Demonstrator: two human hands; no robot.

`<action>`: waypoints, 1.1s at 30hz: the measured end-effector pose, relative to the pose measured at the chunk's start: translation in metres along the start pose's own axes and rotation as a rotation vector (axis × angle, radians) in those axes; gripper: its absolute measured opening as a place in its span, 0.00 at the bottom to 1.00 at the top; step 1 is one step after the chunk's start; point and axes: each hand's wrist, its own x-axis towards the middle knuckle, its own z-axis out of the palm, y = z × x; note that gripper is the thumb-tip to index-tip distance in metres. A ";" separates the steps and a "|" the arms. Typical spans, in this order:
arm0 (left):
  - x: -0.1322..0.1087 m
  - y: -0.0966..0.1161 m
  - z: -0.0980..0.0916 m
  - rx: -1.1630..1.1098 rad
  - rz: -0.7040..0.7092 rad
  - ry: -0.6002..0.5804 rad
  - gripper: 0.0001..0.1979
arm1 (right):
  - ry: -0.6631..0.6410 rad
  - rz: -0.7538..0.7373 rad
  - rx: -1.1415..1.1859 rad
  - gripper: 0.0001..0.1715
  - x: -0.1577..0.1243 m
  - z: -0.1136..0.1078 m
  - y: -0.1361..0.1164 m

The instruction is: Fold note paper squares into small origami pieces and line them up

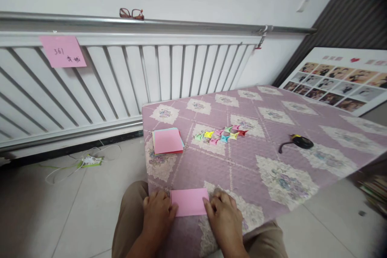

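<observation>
A pink sheet of paper, shaped as a wide rectangle that looks folded in half, lies flat near the table's front edge. At its left end my left hand grips it, fingers curled and thumb on the paper's edge. My right hand pinches the right end in the same way, thumb resting on top. Beyond my left hand sits a stack of square coloured paper, pink uppermost, with red and pale blue edges showing. Several small folded paper pieces in yellow, green, pink, blue and red stand in two rows farther back.
A purple floral cloth covers the table. On its right lies a black and yellow object with a strap, perhaps a tape measure. A white radiator runs behind; a photo board leans at right. A power strip lies on the floor.
</observation>
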 end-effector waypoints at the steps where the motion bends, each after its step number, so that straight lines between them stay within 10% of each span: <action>1: -0.001 0.000 0.001 0.005 0.001 0.004 0.14 | -0.001 0.000 -0.008 0.20 0.000 -0.001 -0.001; 9: -0.001 -0.007 0.015 0.043 0.038 0.144 0.17 | -0.031 0.016 -0.035 0.19 0.001 -0.008 -0.007; 17: 0.010 -0.011 0.005 0.176 0.826 0.068 0.15 | -0.013 0.021 -0.035 0.17 0.000 -0.011 -0.009; 25: 0.021 -0.013 0.015 0.327 1.038 0.229 0.11 | 0.108 -0.019 -0.008 0.13 -0.004 -0.007 0.000; 33: 0.028 -0.013 0.024 0.319 1.079 0.297 0.06 | 0.294 -0.571 0.067 0.19 -0.042 0.029 -0.003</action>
